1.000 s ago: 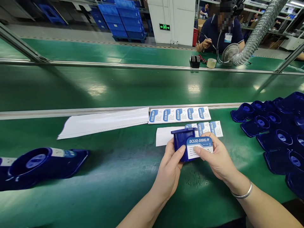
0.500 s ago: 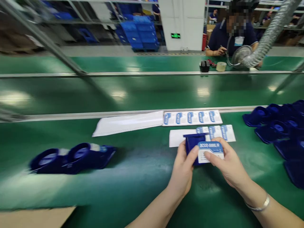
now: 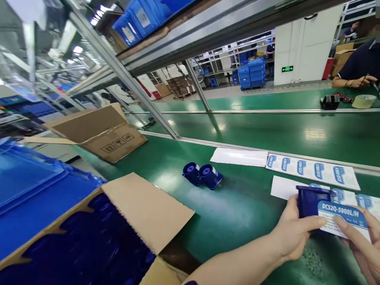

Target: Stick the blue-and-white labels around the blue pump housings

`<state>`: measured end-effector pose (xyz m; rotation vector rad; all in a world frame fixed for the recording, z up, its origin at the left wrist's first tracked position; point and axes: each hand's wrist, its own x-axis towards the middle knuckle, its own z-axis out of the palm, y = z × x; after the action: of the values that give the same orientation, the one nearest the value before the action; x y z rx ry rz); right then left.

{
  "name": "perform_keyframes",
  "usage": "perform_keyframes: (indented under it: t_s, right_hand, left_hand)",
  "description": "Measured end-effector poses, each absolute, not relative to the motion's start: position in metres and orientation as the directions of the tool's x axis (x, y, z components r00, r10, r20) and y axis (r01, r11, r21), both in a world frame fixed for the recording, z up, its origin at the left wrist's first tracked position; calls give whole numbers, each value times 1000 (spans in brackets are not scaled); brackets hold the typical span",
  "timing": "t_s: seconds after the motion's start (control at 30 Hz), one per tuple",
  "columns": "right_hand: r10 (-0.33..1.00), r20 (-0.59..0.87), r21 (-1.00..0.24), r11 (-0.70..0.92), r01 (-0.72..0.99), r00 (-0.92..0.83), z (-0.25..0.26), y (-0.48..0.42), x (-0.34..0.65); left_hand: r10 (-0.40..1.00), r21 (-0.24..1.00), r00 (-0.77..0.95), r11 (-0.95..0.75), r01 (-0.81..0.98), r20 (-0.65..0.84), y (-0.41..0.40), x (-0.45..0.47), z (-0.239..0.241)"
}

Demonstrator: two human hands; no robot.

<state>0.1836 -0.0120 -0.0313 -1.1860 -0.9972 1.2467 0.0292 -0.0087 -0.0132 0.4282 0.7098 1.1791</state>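
Observation:
My left hand is closed around a dark blue plastic housing, its thumb on the edge of a label. That blue-and-white label, printed DC52Q-5000L/H, lies over the housing's right part. My right hand, cut by the frame's edge, pinches the label with the thumb on top. Whether the label is stuck down everywhere, I cannot tell. Just behind the hands is a partly used label sheet, with a fuller label sheet beyond it. Two blue housings stand together on the green table.
An open carton full of dark blue parts is at the lower left, beside blue plastic bins. Another cardboard box sits farther back. White backing paper lies along the table's rail. Across the tables, a person works near a tape roll.
The view has swung left, bringing the carton, bins and shelf frame into sight. Both hands still hold the housing and label, which now appear farther right and closer.

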Motion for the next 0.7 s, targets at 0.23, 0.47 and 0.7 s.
perform_keyframes:
  t_s: [0.23, 0.47, 0.7]
  right_hand:
    - [996, -86, -965, -74, -252, 38, -3, -7, 176]
    - [995, 65, -952, 40, -304, -74, 9, -5, 173]
    - [977, 212, -977, 213, 30, -22, 17, -4, 181]
  left_hand:
    - [924, 720, 352, 346, -602, -149, -4, 17, 0]
    - [953, 777, 211, 299, -554, -216, -3, 15, 12]
    - [944, 756, 185, 328, -566, -272, 0, 12, 6]
